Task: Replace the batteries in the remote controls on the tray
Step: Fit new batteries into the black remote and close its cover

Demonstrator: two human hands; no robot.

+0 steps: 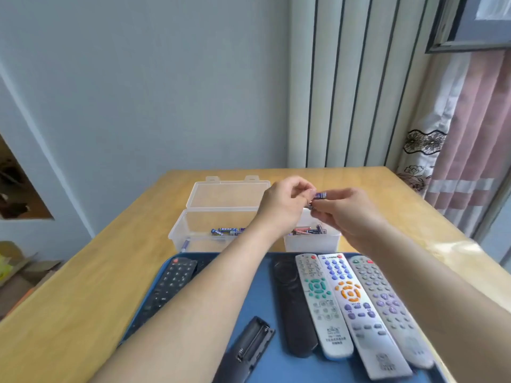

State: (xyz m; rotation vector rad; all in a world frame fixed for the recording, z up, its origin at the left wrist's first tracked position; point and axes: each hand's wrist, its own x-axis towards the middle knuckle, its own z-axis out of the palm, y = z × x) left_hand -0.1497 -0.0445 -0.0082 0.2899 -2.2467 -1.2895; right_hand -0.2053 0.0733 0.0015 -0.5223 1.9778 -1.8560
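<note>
My left hand point(284, 204) and my right hand point(345, 212) meet above the two boxes and together pinch a blue battery point(320, 195) between their fingertips. A second battery seems to sit lower between the fingers, mostly hidden. On the blue tray point(265, 294) a black remote point(250, 345) lies face down with its battery bay open and bare. Beside it lie a black remote point(294, 305) and three grey remotes point(351, 302). Another black remote point(168, 286) lies at the tray's left, partly under my left forearm.
A clear box point(193, 230) with its lid open holds several blue batteries point(226, 231). A smaller white box point(312, 241) to its right holds several red and dark batteries. Both stand on the wooden table point(83, 286) behind the tray. Curtains hang at right.
</note>
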